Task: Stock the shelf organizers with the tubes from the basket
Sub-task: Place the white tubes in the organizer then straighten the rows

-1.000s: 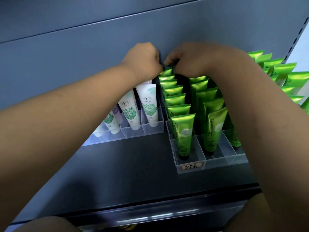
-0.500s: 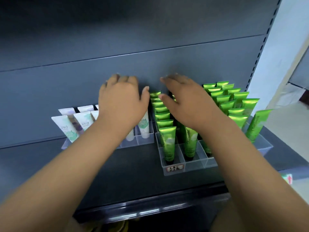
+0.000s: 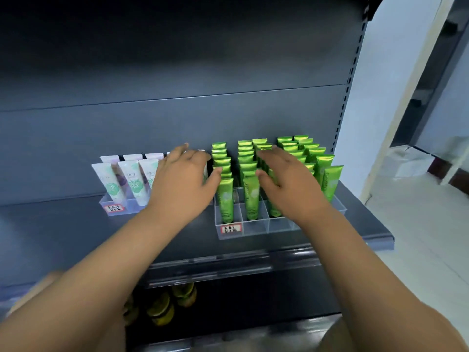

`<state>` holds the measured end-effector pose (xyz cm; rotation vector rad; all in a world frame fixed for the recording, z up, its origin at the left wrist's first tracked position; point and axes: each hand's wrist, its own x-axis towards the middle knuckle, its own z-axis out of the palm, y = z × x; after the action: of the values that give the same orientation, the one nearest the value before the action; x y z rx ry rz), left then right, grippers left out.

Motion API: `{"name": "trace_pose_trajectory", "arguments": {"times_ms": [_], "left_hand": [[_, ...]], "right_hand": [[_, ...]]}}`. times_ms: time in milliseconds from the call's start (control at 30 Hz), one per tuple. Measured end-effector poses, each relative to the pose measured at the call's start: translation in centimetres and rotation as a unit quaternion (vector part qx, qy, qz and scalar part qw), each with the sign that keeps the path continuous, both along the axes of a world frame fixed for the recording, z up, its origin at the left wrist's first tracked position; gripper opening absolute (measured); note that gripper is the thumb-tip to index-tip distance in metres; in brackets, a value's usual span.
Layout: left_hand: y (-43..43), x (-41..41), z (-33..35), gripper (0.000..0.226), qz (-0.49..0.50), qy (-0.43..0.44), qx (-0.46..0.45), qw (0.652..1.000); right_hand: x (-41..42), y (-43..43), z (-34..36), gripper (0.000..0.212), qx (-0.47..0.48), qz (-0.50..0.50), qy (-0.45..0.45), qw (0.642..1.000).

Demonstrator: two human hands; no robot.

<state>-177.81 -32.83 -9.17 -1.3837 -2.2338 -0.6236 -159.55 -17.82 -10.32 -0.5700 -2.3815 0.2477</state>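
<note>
Several shiny green tubes stand in rows in a clear plastic organizer on the dark shelf. A second clear organizer to the left holds several white and pale tubes. My left hand hovers with relaxed fingers between the two organizers, holding nothing. My right hand is spread over the middle green rows, empty as well. No basket is in view.
The grey shelf has a back panel close behind the tubes. More green tubes fill an organizer at the right end. Yellow-green packages lie on the shelf below. To the right is a white wall and a pale floor.
Both hands have pulled back from the rear of the green rows and opened. The view has backed away, showing more of the shelf.
</note>
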Motion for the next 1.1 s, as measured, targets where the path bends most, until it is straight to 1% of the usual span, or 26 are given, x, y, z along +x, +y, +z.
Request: {"name": "trace_pose_trajectory", "arguments": {"times_ms": [133,267,400,467,567,667,800,867,933,1000,1100], "left_hand": [[0.9,0.8,0.5,0.054,-0.054,-0.031,0.032,0.998],[2.6,1.4,-0.1,0.038,-0.103,-0.074,0.086,0.988],[5.0,1.8,-2.6,0.027,-0.120,-0.108,0.128,0.979],[6.4,1.7,-3.0,0.023,-0.122,-0.103,0.132,0.978],[7.9,1.6,-2.3,0.023,-0.136,-0.080,0.115,0.981],[7.8,1.7,-2.2,0.022,-0.146,-0.051,0.102,0.983],[6.8,1.0,-3.2,0.020,-0.128,-0.027,0.081,0.988],[6.8,0.5,-3.2,0.020,-0.113,-0.014,0.066,0.991],[6.8,0.1,-3.1,0.019,-0.102,-0.001,0.058,0.993],[6.8,0.1,-3.2,0.015,-0.101,0.005,0.062,0.993],[6.8,0.4,-3.4,0.008,-0.110,0.003,0.071,0.991]], "right_hand": [[1.4,0.5,0.5,0.045,-0.043,-0.005,0.054,0.998],[0.9,1.7,0.3,0.040,-0.075,-0.008,0.088,0.993],[-0.5,3.2,0.0,0.031,-0.064,-0.006,0.100,0.993],[-1.4,4.0,-0.2,0.026,-0.061,0.003,0.117,0.991],[-2.4,5.2,-0.7,0.022,-0.060,0.027,0.130,0.989],[-2.6,6.3,-1.5,0.018,-0.038,0.070,0.117,0.990],[-2.3,7.2,-2.0,0.014,-0.006,0.102,0.078,0.992],[-2.1,7.3,-2.0,0.013,0.017,0.102,0.067,0.992],[-1.8,7.2,-2.0,0.015,0.036,0.084,0.050,0.995],[-1.5,6.9,-2.0,0.018,0.048,0.064,0.029,0.996],[-1.3,6.3,-2.2,0.014,0.057,0.059,0.012,0.997]]}}
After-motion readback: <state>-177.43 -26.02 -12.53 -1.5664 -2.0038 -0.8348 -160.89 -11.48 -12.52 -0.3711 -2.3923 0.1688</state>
